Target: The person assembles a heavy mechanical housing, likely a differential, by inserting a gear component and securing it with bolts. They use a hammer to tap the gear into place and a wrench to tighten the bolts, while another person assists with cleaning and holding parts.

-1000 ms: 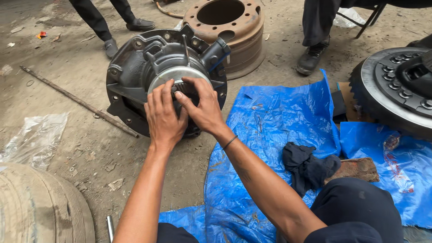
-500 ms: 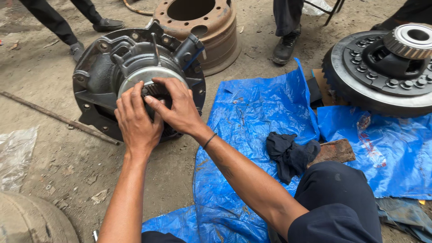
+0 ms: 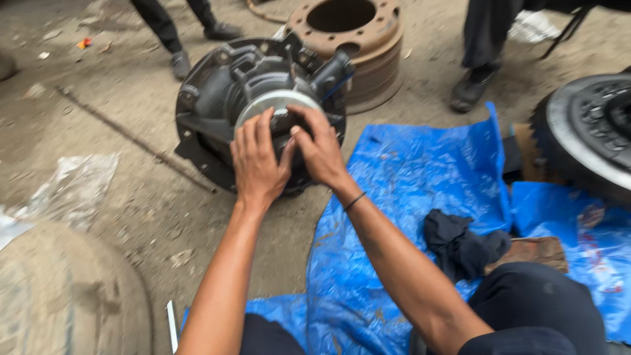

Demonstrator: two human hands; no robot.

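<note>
Both hands work at the front of a dark cast-iron differential carrier housing (image 3: 217, 98) that sits on the dirt ground (image 3: 118, 197). The left hand (image 3: 257, 161) lies flat over the lower left of a bright metal ring (image 3: 276, 100) at the housing's mouth, its grip spread, fingers fanned upward and touching the ring's rim. The right hand (image 3: 320, 148) sits just beside it, to its right, fingers curled over the ring's centre; its grip looks pressed down on a dark part in the middle, though whether it pinches anything I cannot tell, since the fingers hide it. The thumbs of the two hands nearly meet. A thin dark band (image 3: 355, 200) circles the right wrist.

Right of and below the right grip spreads a crumpled blue tarpaulin (image 3: 420, 177), with a black rag (image 3: 460, 243) on it and a rusty brown block (image 3: 536, 253) touching the rag. Beyond the housing stands a rusty wheel rim (image 3: 368, 46). Far right of the grips lies a large black ring gear assembly (image 3: 591, 131), partly on the tarpaulin. Left of the left grip a thin metal rod (image 3: 131, 135) lies on the ground, with a clear plastic sheet (image 3: 72, 187) nearby and a worn tyre (image 3: 66, 296) at the lower left. Other people's shoes (image 3: 470, 92) stand behind.
</note>
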